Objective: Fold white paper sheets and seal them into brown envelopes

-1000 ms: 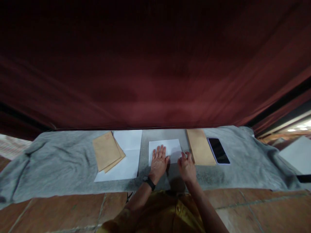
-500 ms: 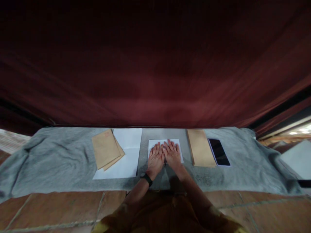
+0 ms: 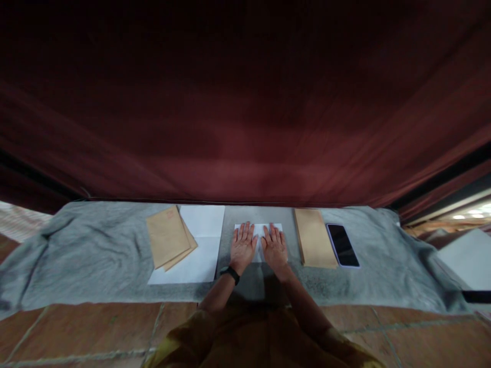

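Left of the small white paper [image 3: 259, 248], I see brown envelopes [image 3: 166, 237] overlapping a larger sheet [image 3: 197, 263]. My left grip [image 3: 242, 251] lies flat on the paper's left side, fingers apart; my right grip [image 3: 274, 250], likewise, its right. Right of the paper: brown stack [image 3: 316, 237], phone [image 3: 343, 245].

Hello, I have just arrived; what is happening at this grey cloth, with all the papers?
A person has both bare hands, left hand and right hand, laid flat and side by side on a small white paper. To the left, brown envelopes partly cover a larger white sheet. To the right lie a brown paper stack and, beyond it, a phone. Everything rests on the grey cloth.
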{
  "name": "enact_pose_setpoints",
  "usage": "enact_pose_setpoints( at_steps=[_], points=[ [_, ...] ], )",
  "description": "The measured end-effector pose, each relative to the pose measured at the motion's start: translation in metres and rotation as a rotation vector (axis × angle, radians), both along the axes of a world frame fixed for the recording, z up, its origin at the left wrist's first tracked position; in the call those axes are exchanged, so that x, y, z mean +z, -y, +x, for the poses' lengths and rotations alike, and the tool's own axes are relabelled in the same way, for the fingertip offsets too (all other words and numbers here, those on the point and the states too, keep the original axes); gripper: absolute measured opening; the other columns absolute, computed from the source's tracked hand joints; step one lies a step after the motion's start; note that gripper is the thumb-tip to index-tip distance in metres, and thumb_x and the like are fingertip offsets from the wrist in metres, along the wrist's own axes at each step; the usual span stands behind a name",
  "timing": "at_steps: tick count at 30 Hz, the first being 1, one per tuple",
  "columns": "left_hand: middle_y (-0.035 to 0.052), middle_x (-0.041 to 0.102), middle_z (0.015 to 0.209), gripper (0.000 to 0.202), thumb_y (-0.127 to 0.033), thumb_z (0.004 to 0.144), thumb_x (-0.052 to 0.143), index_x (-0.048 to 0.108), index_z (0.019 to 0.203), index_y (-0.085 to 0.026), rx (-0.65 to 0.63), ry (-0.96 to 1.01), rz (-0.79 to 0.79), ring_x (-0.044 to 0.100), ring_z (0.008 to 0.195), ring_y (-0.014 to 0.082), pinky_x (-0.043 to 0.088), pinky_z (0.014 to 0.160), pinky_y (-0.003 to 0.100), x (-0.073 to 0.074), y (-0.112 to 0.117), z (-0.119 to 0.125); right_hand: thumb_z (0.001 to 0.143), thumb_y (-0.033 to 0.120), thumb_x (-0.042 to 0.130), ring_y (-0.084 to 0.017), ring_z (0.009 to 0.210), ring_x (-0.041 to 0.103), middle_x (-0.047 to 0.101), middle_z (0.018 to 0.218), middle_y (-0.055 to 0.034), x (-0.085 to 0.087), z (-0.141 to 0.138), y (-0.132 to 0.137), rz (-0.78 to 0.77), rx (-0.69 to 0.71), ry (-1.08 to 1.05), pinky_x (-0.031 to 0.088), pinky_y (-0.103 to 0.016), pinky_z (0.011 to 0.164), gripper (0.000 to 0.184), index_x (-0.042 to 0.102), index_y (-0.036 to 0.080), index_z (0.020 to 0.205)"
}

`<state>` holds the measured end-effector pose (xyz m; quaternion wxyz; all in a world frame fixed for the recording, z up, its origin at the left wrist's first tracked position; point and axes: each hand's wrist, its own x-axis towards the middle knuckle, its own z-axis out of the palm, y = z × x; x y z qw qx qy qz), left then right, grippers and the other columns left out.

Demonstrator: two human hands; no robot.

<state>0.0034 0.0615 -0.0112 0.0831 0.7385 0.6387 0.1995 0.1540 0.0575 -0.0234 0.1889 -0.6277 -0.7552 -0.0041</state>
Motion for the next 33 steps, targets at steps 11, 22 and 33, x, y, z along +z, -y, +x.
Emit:
enact_pose_setpoints(
  at_steps=[11,22,33],
  points=[
    [0.0204,0.036,0.163,0.067,-0.049,0.101,0.043,0.041,0.155,-0.010,0.053,-0.064,0.015,0.029,0.154,0.0326,0.022,0.125,0.054,0.006,0.027,-0.027,0.106,0.037,0.035,-0.032,0.145,0.043,0.042,0.159,-0.0220,-0.005,0.016,0.006,0.049,-0.046,-0.054,0.034,-0.052,0.118,0.055,0.047,0.010,0.152],
    [0.0182,0.035,0.164,0.068,-0.052,0.097,0.052,0.045,0.154,-0.016,0.040,-0.072,0.014,0.028,0.155,0.0338,0.022,0.125,0.055,0.007,0.028,-0.027,0.106,0.031,0.032,-0.032,0.147,0.040,0.045,0.158,-0.0205,0.001,-0.009,0.026,0.052,-0.029,-0.073,0.027,-0.058,0.121,0.054,0.044,0.010,0.155],
    [0.0196,0.032,0.165,0.067,-0.050,0.099,0.050,0.044,0.154,-0.013,0.062,-0.052,-0.012,0.026,0.155,0.0344,0.018,0.126,0.056,0.007,0.026,-0.025,0.106,0.040,0.037,-0.033,0.145,0.043,0.043,0.160,-0.0199,-0.013,0.032,0.051,0.036,-0.012,-0.037,0.032,-0.052,0.118,0.056,0.046,0.012,0.153]
  ],
)
